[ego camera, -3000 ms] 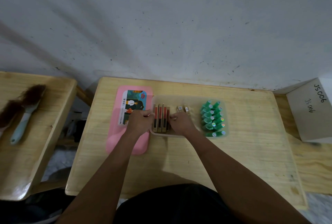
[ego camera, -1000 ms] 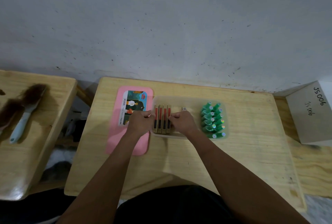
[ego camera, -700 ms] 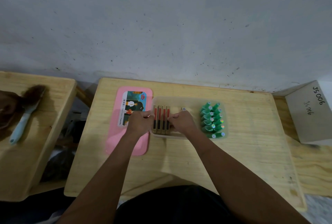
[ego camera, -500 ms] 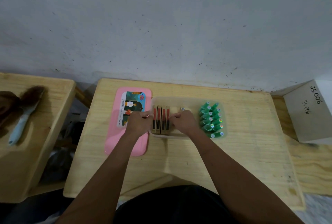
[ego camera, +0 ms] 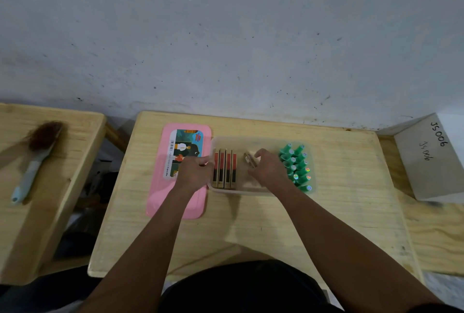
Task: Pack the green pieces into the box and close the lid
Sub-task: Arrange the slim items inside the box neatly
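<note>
On the left side table, a brush [ego camera: 37, 159], lying flat. Next right, on the main table [ego camera: 251, 224], a pink lid [ego camera: 175, 202], flat, with a picture label and barcode, print too small to read. Over its right edge, the left hand [ego camera: 194, 173], fingers curled, gripping the left rim of the clear box [ego camera: 241, 190]. Inside at left, four red-and-black bars [ego camera: 225, 170], side by side. Over the middle, the right hand [ego camera: 270, 170], pinching a small gold piece [ego camera: 249, 160], tilted. At the box's right end, green pieces [ego camera: 296, 167], packed in rows. Far right, a grey block [ego camera: 431, 159], hand-marked "JS006" twice.
</note>
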`<state>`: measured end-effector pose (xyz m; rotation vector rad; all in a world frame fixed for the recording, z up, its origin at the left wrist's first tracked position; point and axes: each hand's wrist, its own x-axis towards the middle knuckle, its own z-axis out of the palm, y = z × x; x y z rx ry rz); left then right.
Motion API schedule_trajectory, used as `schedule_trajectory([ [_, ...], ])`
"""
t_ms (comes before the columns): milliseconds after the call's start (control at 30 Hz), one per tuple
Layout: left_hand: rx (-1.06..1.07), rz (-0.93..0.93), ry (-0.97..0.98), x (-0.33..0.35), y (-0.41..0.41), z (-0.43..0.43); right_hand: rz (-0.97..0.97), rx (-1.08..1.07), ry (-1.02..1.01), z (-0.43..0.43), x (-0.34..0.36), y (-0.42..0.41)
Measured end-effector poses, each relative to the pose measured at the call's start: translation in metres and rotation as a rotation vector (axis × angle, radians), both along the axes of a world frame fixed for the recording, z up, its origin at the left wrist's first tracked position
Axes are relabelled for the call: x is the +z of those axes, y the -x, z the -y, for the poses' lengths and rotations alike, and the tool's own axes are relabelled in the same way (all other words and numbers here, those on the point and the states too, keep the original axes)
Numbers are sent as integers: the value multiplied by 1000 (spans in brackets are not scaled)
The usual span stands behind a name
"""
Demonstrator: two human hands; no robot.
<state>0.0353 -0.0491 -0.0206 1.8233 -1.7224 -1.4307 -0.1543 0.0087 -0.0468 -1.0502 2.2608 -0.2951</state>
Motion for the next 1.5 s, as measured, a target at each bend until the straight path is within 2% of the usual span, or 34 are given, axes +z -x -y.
schedule_trajectory([
  [100, -2, -1, 3, 0, 0, 0, 220, -141, 83, 2, -2, 3],
  [233, 12, -12, -5, -3, 0, 1, 360, -197, 123, 0, -9, 3],
  [500, -3, -12, 9, -3, 0, 1, 229, -123, 98, 0, -8, -8],
  [967, 9, -32, 8, -10, -2, 2, 292, -128, 94, 5, -16, -18],
  [1333, 15, -34, 10, -15, -2, 3, 397, -217, 110, 10, -18, -24],
  [1500, 11, -31, 10, -17, -1, 4, 350, -200, 110, 6, -13, -21],
])
